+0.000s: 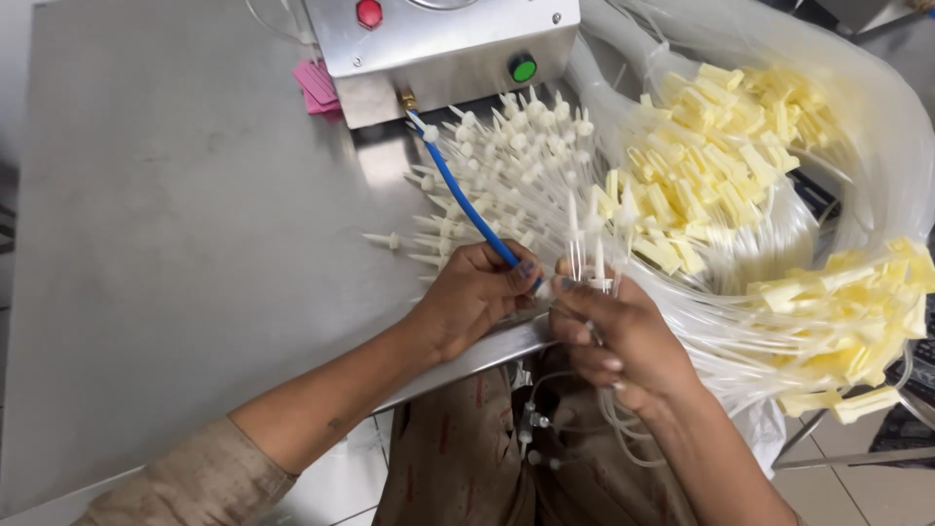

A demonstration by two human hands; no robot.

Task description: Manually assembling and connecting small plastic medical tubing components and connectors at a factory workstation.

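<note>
Steel counter (175,244) fills the left of our view, bare and grey up to its near edge, where our arms cross it. Toward the far edge sits a pink pad (316,86) beside a metal box (443,49) with a red button (369,13) and a green button (524,69). From a brass fitting on that box a blue hose (466,206) runs down to our left hand (467,302), whose fingers are curled shut around the hose's lower end like a pen. White spike connectors (506,161) lie spread on the counter just behind it.

Our right hand (623,341) sits at the near edge, its fingers pinched closed on a small bunch of clear tubes (587,268) with white tips standing upright, touching the hose tip. More tubing hangs from this hand below the counter edge. Further right lie bundles of clear tubing with pale yellow caps (711,166), and another bunch of yellow caps (847,321) at the far right.

We judge it best to keep the hose tip steady against one tube end at a time and hold the bunch upright and tight, so that no tip slips aside.
</note>
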